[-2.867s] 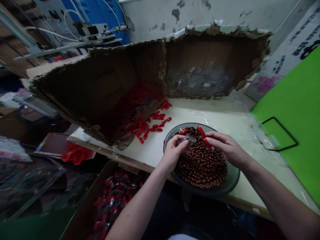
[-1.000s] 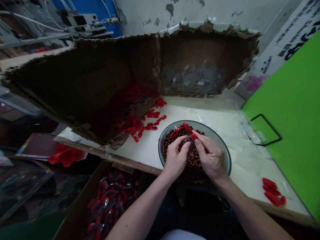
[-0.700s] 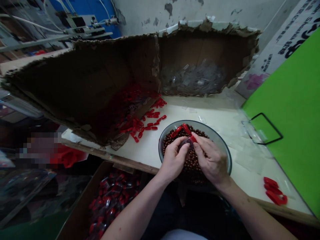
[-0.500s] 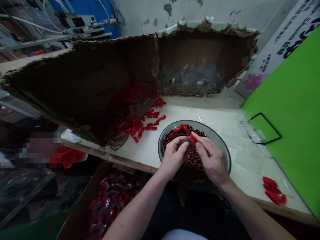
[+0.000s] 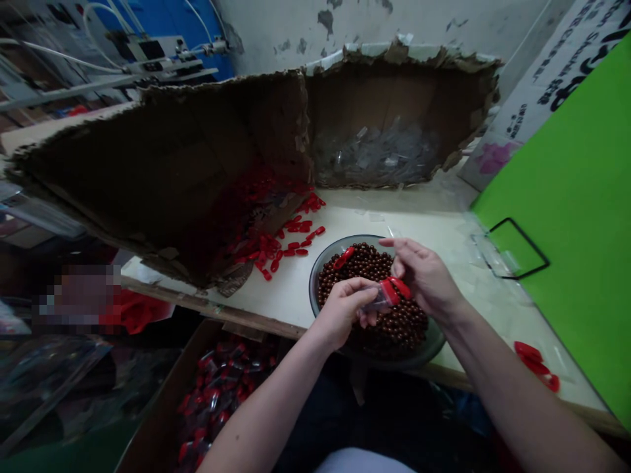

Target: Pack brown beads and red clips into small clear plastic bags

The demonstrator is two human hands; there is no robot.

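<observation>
Left hand [image 5: 340, 314] pinches a clear plastic packet [image 5: 378, 299] up clear of the brown beads [image 5: 374, 322] in a bowl [image 5: 345, 240], while the right hand's [image 5: 424, 274] fingers stay open, holding nothing.

Pixelated patch [image 5: 81, 295] at left hides whatever's under it, can't tell what. Small clear bag [image 5: 380, 299] partly covered by left hand [image 5: 340, 312], contents not clear. Near cardboard box [image 5: 158, 401] cut off by bottom edge; red-and-clear packets [image 5: 217, 394] inside too dim to count. Far-right printed banner [image 5: 552, 72] runs off top edge, small lettering unreadable.
</observation>
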